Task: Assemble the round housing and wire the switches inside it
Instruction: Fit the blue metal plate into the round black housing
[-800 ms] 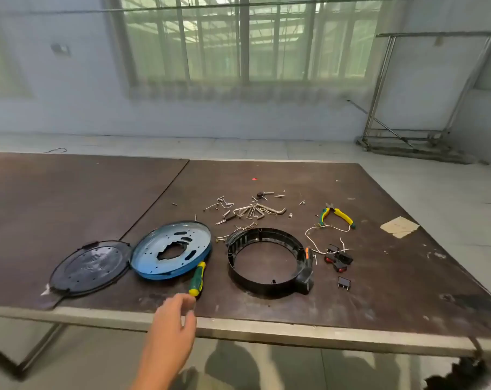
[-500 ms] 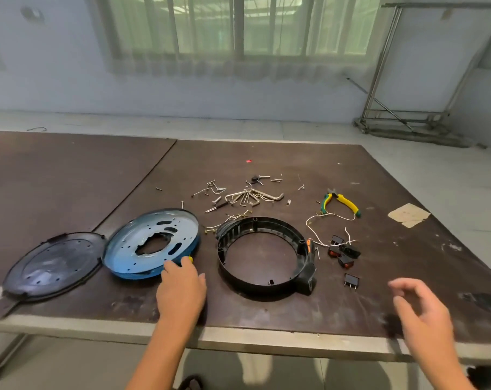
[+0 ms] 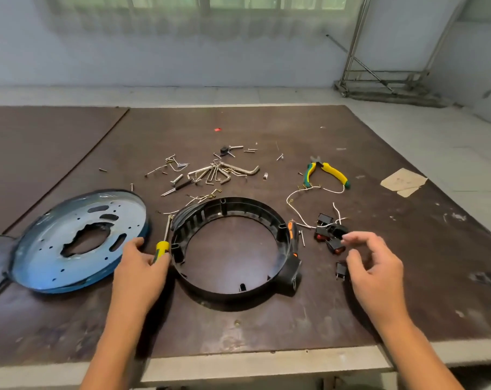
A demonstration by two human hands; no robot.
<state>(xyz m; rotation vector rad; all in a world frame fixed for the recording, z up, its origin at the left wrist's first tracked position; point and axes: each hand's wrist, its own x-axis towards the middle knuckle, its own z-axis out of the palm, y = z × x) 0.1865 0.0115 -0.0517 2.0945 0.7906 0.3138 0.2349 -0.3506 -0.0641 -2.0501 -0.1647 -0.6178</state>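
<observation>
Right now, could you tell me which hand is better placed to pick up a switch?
Probably the right hand: it hovers with loosely curled fingers right by the black switches, while the left hand grips the screwdriver across the housing ring.

A: What's different with the left hand [image 3: 139,273]?
B: It now grips the yellow-and-green-handled screwdriver [image 3: 161,247], which lay loose on the dark brown table [image 3: 267,122] before. Its shaft now points away along the left wall of the black plastic ring housing [image 3: 224,291].
A: And the right hand [image 3: 376,271]?
B: It has come into view and hovers, fingers loosely curled, just over the cluster of small black rocker switches [image 3: 330,233].
</observation>
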